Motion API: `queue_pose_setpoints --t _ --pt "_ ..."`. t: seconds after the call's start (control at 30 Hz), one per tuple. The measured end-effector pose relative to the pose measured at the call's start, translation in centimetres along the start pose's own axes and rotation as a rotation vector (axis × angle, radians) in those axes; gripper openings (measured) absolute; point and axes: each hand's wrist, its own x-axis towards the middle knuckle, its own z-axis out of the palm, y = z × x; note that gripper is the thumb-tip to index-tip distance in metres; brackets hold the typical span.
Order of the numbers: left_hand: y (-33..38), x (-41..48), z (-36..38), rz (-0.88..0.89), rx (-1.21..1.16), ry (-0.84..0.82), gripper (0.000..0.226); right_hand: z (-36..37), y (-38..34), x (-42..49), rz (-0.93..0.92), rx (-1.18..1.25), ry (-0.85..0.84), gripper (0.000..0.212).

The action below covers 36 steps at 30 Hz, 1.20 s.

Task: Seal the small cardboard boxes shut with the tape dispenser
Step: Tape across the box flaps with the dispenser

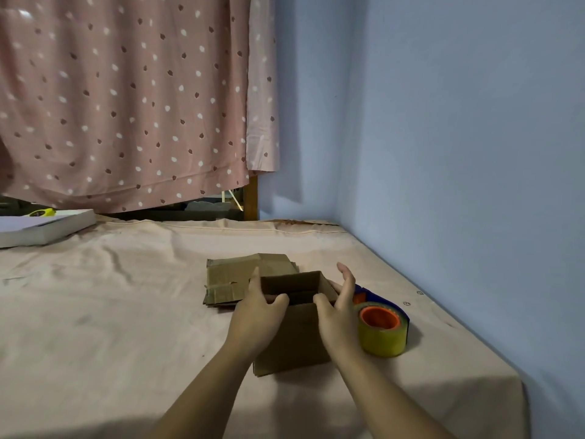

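A small brown cardboard box (292, 337) stands open-topped on the cloth-covered table, near the middle right. My left hand (258, 315) holds its left side, thumb hooked over the near rim. My right hand (340, 308) holds the right side, thumb on the near rim and fingers straight along the right flap. A tape dispenser (381, 326) with a yellowish roll, orange core and blue body sits just right of the box, touching my right hand. Flattened cardboard boxes (234, 280) lie stacked behind the open box.
A pinkish cloth covers the table (110, 312). A white flat box (41, 226) with a yellow object on it lies at the far left. A blue wall (474, 153) runs along the table's right edge. A spotted pink curtain (126, 106) hangs behind.
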Motion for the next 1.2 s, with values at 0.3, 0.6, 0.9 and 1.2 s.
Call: queue_pose_setpoints --t 0.3,0.6,0.9,1.2 --pt "0.0 0.3 -1.1 -0.033 -0.189 -0.160 0.053 -0.7 1.6 -0.7 -0.111 -0.106 -0.069 0.033" --pt "-1.6 0.1 1.5 0.092 0.037 0.256 0.053 0.9 4.4 -0.4 -0.196 -0.228 0.029 0.027" --pt "-2.7 2.2 1.2 0.211 0.252 0.277 0.047 1.5 3.3 0.1 -0.109 -0.028 0.102 0.054" --pt "-0.7 0.0 2.8 0.464 0.621 0.182 0.029 1.9 5.7 0.2 -0.259 -0.181 0.156 0.022"
